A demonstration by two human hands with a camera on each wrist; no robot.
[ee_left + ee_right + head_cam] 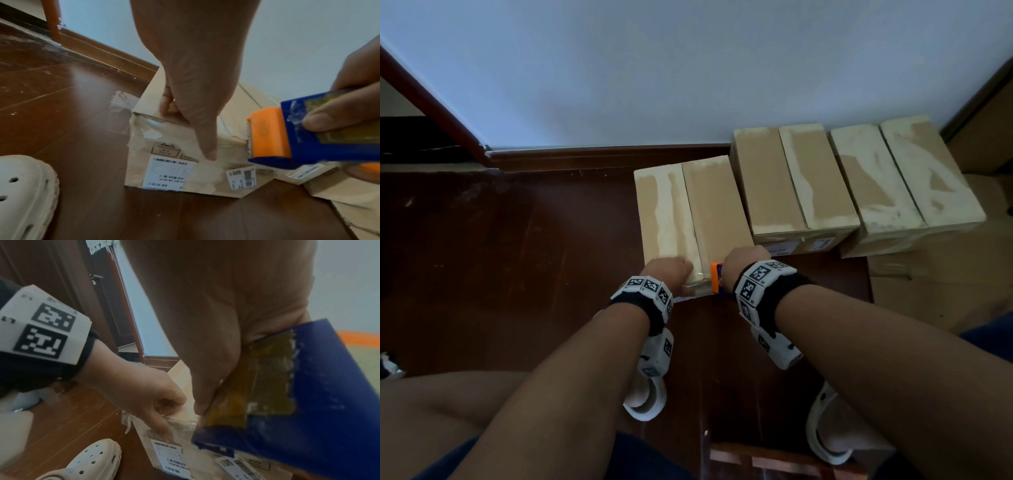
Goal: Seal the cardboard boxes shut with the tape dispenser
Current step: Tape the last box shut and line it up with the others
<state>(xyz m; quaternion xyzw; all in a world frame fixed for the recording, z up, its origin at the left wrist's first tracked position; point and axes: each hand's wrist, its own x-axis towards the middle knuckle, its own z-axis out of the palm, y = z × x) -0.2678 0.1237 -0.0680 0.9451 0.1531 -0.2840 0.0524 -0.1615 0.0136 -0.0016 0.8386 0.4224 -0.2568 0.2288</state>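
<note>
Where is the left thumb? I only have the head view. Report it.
Observer: The left hand has its thumb pointing down the near box front face, ending near a white shipping label.
Operator: Now give me the cutter.
Observer: The tape dispenser holds its serrated blade close to the box's top front edge.
Operator: Confirm the right grip.
Observer: The right hand presses its thumb on the dispenser's blue side.

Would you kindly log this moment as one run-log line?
left hand: presses tape end on nearest box | right hand: grips tape dispenser | stage: taping started
</note>
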